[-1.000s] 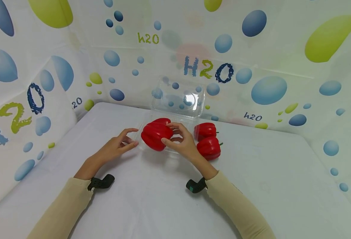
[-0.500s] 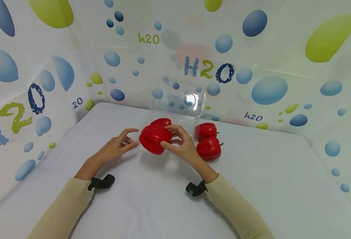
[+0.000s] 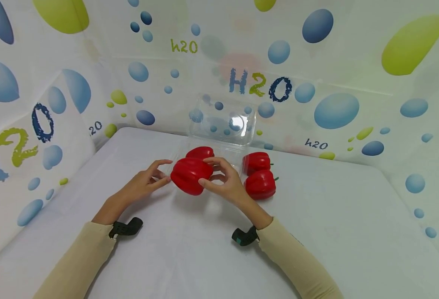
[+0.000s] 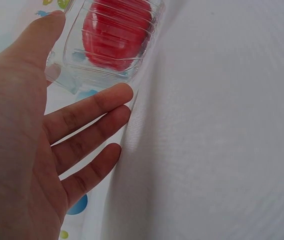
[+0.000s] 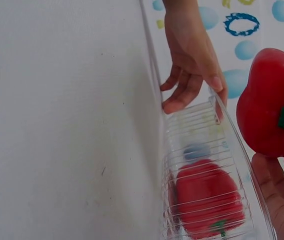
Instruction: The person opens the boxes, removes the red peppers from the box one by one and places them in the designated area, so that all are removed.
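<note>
In the head view my right hand (image 3: 227, 180) holds a glossy red bell pepper (image 3: 190, 176) above the front left of a clear plastic clamshell container (image 3: 236, 155). Its green stem shows in the right wrist view, where fingers support the pepper (image 5: 269, 105) from below. My left hand (image 3: 144, 180) pinches the container's left end between thumb and index finger; the other fingers (image 4: 89, 137) extend loosely beside it. Behind the held pepper, another red pepper (image 3: 201, 152) lies inside the container, seen through the ridged wall in both wrist views.
Two more red bell peppers, a rear one (image 3: 257, 162) and a front one (image 3: 260, 185), lie right of the container, close to my right forearm. The container's raised lid (image 3: 223, 120) stands against the printed backdrop (image 3: 339, 62). A white cloth (image 3: 174, 257) covers the table.
My right hand has shifted the held pepper slightly left and toward me, tipping it a little and uncovering more of the pepper behind. The left hand stays at the container's end.
</note>
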Tool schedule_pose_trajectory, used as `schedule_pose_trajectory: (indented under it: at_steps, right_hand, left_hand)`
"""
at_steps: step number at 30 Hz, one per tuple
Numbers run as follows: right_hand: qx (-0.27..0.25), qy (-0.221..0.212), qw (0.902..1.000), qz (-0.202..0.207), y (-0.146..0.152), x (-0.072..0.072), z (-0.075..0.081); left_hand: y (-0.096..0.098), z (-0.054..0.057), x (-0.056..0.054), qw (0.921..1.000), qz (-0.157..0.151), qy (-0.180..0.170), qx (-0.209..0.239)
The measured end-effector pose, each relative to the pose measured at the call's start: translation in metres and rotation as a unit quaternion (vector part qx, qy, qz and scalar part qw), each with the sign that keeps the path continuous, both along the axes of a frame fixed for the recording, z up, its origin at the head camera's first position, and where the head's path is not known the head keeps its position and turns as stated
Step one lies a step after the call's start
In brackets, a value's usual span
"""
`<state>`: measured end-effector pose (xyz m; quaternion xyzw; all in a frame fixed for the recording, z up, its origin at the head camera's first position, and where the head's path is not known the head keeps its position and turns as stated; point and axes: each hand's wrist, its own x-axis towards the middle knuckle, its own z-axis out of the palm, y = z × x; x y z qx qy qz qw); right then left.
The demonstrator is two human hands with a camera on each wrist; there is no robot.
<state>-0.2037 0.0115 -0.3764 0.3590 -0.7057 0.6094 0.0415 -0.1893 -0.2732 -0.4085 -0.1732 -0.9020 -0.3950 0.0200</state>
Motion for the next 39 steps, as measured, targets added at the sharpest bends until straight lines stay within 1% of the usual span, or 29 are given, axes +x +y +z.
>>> schedule_pose_trajectory:
  at_steps: [8, 16, 21, 25, 28, 34, 39]
  right_hand:
    - [0.011, -0.009, 0.9997, 0.019, -0.002, 0.005, 0.0]
    - [0.02, 0.002, 0.9992, 0.033, -0.003, 0.007, -0.001]
    - [0.025, 0.0, 0.9985, 0.049, -0.003, 0.007, -0.001]
    - [0.036, -0.001, 0.9974, 0.062, -0.004, 0.008, -0.001]
    - [0.044, 0.005, 0.9964, 0.072, -0.004, 0.009, -0.001]
    - [0.06, 0.02, 0.9942, 0.086, -0.005, 0.01, -0.002]
    - [0.075, 0.021, 0.9924, 0.095, -0.006, 0.011, -0.002]
  left_hand:
    - [0.0, 0.002, 0.002, 1.0, -0.002, -0.002, 0.001]
    - [0.0, 0.002, 0.002, 1.0, -0.007, 0.001, 0.006]
    - [-0.001, 0.002, 0.002, 0.9999, -0.01, 0.001, 0.006]
    - [-0.001, 0.001, 0.002, 1.0, -0.003, -0.004, 0.0]
    - [-0.001, 0.0, 0.001, 1.0, -0.001, -0.005, -0.001]
    - [-0.002, -0.001, 0.001, 1.0, -0.009, 0.001, 0.002]
    - [-0.002, 0.0, 0.002, 0.9999, -0.01, 0.0, 0.001]
